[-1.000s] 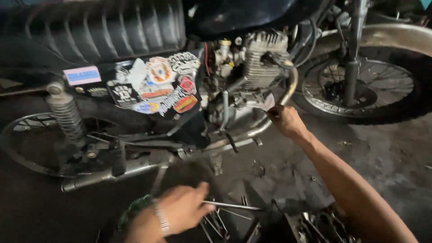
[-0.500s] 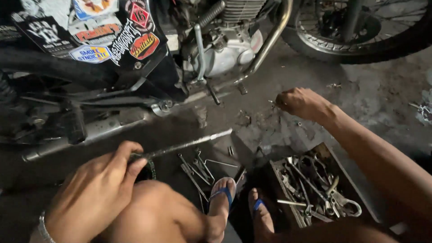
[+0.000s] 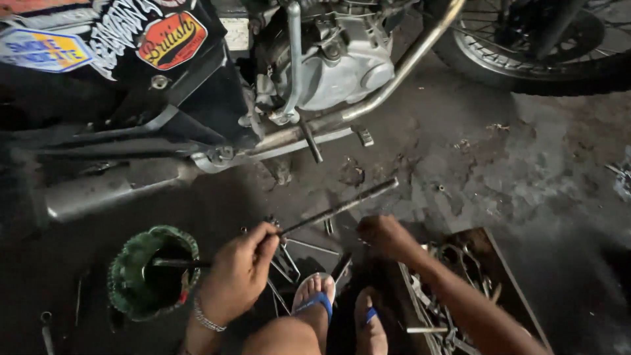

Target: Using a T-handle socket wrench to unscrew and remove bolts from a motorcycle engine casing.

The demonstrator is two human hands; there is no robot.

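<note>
The long metal rod (image 3: 338,208), loosely touched half a second ago, is now pinched at its near end by the left hand (image 3: 238,275), while the right hand (image 3: 384,236), lowered from mid-air, is curled empty beside the tool tray (image 3: 506,276), below the motorcycle's exhaust pipe (image 3: 394,72).

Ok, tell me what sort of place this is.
Likely a motorcycle repair spot, worked at floor level: a motorcycle on stained concrete floor, a tray of wrenches, and a long metal rod in the left hand.
</note>
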